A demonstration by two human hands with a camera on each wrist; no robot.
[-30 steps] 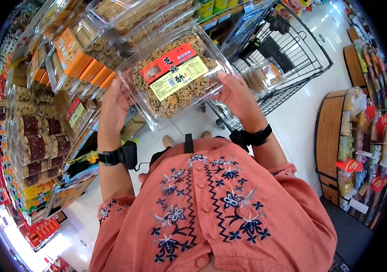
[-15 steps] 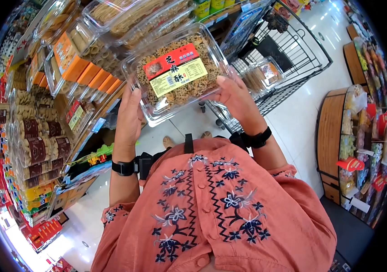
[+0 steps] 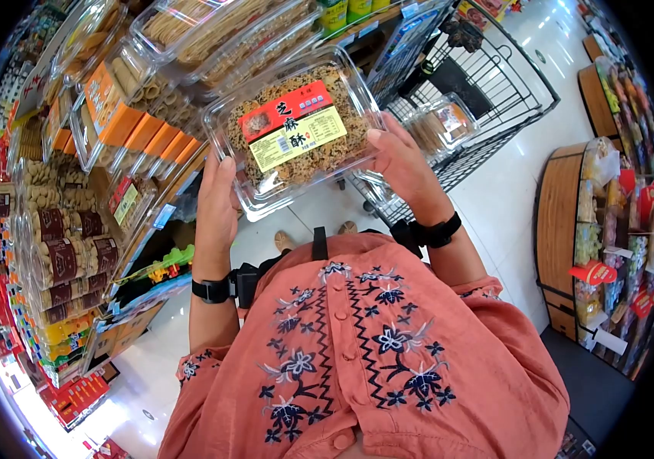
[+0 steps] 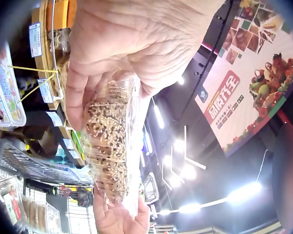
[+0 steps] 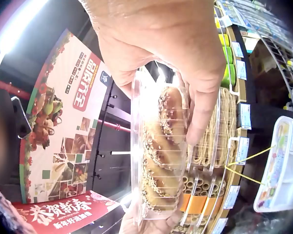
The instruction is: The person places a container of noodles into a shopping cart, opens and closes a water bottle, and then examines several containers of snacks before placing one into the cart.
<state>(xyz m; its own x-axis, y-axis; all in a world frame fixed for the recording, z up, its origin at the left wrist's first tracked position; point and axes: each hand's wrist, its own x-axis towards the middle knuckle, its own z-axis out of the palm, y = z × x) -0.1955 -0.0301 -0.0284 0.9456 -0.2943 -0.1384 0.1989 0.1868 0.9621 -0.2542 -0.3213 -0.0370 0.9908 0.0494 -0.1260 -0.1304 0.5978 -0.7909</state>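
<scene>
sesame snack box [image 3: 294,130] in curled fingers [image 5: 204,95] of left hand [image 3: 217,203], right hand [image 3: 407,172]

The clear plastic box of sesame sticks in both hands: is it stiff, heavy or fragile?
Probably light: the clear box rests between the left hand and right hand at its edges only. Its thin walls likely flex if squeezed. The sesame sticks look crumbly, so pressure may break them.

Shop — stocked snack shelves [image 3: 74,229], shopping cart [image 3: 487,92].
</scene>
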